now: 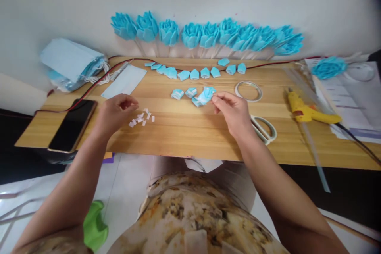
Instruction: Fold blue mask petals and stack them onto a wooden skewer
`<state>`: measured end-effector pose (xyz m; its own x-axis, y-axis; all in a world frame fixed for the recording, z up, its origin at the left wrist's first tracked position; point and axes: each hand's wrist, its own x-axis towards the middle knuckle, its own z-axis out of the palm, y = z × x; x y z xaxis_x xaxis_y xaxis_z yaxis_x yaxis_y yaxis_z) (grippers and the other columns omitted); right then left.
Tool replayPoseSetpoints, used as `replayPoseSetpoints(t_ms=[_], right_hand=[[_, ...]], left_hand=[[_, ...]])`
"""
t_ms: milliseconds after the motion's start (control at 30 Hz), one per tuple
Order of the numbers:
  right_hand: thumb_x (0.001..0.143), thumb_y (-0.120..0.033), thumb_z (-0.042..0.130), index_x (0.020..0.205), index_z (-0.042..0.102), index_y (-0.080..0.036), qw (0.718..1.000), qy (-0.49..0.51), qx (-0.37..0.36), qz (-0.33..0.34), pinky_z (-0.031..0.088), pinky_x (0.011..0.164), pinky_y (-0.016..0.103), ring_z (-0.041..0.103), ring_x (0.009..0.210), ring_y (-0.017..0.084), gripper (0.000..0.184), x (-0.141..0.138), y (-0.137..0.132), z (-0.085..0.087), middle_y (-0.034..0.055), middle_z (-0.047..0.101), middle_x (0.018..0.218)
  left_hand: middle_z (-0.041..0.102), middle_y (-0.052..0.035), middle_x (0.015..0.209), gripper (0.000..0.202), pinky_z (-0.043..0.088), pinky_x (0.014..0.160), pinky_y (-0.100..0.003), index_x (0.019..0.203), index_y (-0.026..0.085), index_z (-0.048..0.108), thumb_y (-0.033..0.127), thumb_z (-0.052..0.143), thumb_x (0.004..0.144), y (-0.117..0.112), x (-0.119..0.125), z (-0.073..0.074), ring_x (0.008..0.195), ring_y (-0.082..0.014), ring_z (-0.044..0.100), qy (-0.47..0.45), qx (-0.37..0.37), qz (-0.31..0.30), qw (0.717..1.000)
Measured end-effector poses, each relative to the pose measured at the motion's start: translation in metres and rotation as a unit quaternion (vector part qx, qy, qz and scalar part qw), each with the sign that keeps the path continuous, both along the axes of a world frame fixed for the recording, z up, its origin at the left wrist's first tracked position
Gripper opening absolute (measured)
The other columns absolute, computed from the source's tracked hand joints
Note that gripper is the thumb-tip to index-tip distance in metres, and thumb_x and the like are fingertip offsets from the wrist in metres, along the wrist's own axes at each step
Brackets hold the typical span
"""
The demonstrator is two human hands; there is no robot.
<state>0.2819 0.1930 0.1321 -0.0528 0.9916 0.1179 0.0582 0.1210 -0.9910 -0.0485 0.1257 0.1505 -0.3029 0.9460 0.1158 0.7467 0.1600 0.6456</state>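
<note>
Between the thumb and fingertips of my right hand [232,111] is a light-blue fabric petal [206,95], partly over another petal on the wooden table. Two more folded blue petals, one of them this petal [177,94], lie just to the left. My left hand [117,113] is closed, thumb and fingertips drawn together, above and left of a scatter of small white strips [142,118]. Whatever its fingertips may hold is too small to make out. A row of pointed blue petals [194,74] lies farther back.
Blue fabric flowers on sticks [192,35] line the wall. A tape roll [249,91], scissors [264,130] and a yellow glue gun [303,111] are on the right. On the left are a phone [73,126], a flat mask [125,80], a mask stack [71,59] and a red-black cable [98,81].
</note>
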Motion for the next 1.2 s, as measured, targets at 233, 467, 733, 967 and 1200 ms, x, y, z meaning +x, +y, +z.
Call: replayPoseSetpoints(t_ms=[233, 467, 733, 967, 1200], right_hand=[[0.081, -0.034, 0.074, 0.083, 0.078, -0.021, 0.998, -0.059, 0.007, 0.036, 0.042, 0.054, 0.025, 0.051, 0.058, 0.01, 0.014, 0.008, -0.011, -0.008, -0.0018, 0.064, 0.068], [0.081, -0.033, 0.072, 0.083, 0.078, -0.022, 0.997, -0.064, 0.0, 0.042, 0.045, 0.053, 0.025, 0.053, 0.058, 0.01, 0.013, 0.009, -0.014, -0.009, -0.0009, 0.067, 0.071], [0.08, -0.035, 0.073, 0.082, 0.078, -0.023, 0.997, -0.057, -0.008, 0.044, 0.045, 0.053, 0.025, 0.052, 0.057, 0.01, 0.014, 0.009, -0.013, -0.01, -0.0014, 0.068, 0.07], [0.084, -0.036, 0.07, 0.086, 0.076, -0.02, 0.994, -0.065, 0.02, 0.083, 0.047, 0.058, 0.025, 0.06, 0.065, 0.011, 0.018, 0.008, -0.017, -0.008, 0.0006, 0.074, 0.079], [0.087, -0.034, 0.066, 0.086, 0.074, -0.019, 0.992, -0.085, 0.041, 0.089, 0.045, 0.057, 0.023, 0.059, 0.064, 0.009, 0.017, 0.033, -0.027, 0.013, -0.0005, 0.074, 0.081]], left_hand=[[0.072, -0.0035, 0.079, 0.02, 0.045, 0.071, -0.03, 0.076, 0.021, 0.073, 0.038, 0.061, 0.08, 0.003, -0.007, -0.003, 0.075, -0.0187, 0.061, 0.001, 0.019, -0.044, 0.999], [0.068, -0.0031, 0.075, 0.023, 0.045, 0.069, -0.031, 0.071, 0.02, 0.07, 0.039, 0.061, 0.08, 0.002, -0.004, -0.002, 0.071, -0.0181, 0.06, 0.003, 0.001, -0.066, 0.998], [0.069, -0.0036, 0.08, 0.014, 0.047, 0.078, -0.033, 0.069, 0.021, 0.066, 0.029, 0.055, 0.071, 0.004, 0.0, -0.002, 0.079, -0.0192, 0.063, -0.043, 0.042, -0.105, 0.993], [0.062, 0.0057, 0.064, 0.016, 0.04, 0.064, -0.029, 0.078, 0.024, 0.07, 0.027, 0.055, 0.076, 0.003, -0.002, 0.0, 0.065, -0.0158, 0.055, -0.018, 0.004, -0.061, 0.998], [0.072, 0.0134, 0.074, 0.026, 0.055, 0.069, -0.041, 0.107, 0.049, 0.075, 0.05, 0.064, 0.083, -0.009, 0.017, 0.009, 0.074, -0.0245, 0.067, 0.026, -0.03, 0.067, 0.997]])
